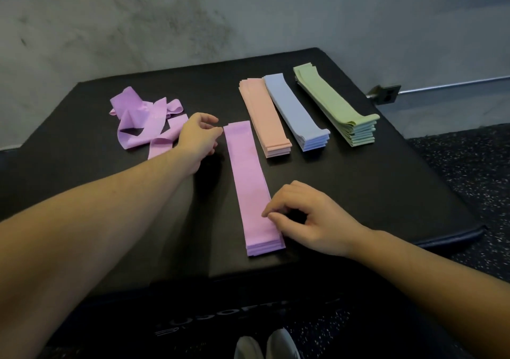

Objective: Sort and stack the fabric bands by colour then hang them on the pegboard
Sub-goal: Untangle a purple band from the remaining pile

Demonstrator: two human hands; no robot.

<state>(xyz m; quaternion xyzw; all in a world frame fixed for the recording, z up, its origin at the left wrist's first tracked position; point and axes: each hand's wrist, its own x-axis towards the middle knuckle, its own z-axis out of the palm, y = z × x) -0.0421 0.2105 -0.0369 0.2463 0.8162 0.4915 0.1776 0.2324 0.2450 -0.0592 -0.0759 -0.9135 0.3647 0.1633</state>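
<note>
From the head view I see four neat stacks of flat fabric bands lying in a row on the black table (358, 182). Nearest me is the purple stack (249, 190), long and narrow, its edges squared. To its right and farther off lie the pink stack (263, 113), then the blue stack (295, 110), then the green stack (334, 104) at the far right, each several bands thick. At the far left sits a loose purple pile (146, 121), its bands twisted and looped over one another.

My left hand (197, 138) is at the far end of the purple stack, fingers curled, fingertips touching its left corner; I cannot tell whether it pinches the band. My right hand (306, 215) rests beside the near end, fingertips loosely curled and pressing on the stack's right edge.

The table top is matte black with rounded padded edges. Behind it rises a mottled grey wall (165, 27) with a metal rail (441, 85) low on the right. The floor (469, 165) is dark with pale speckles, and grey shoes (265, 345) show at the bottom.
</note>
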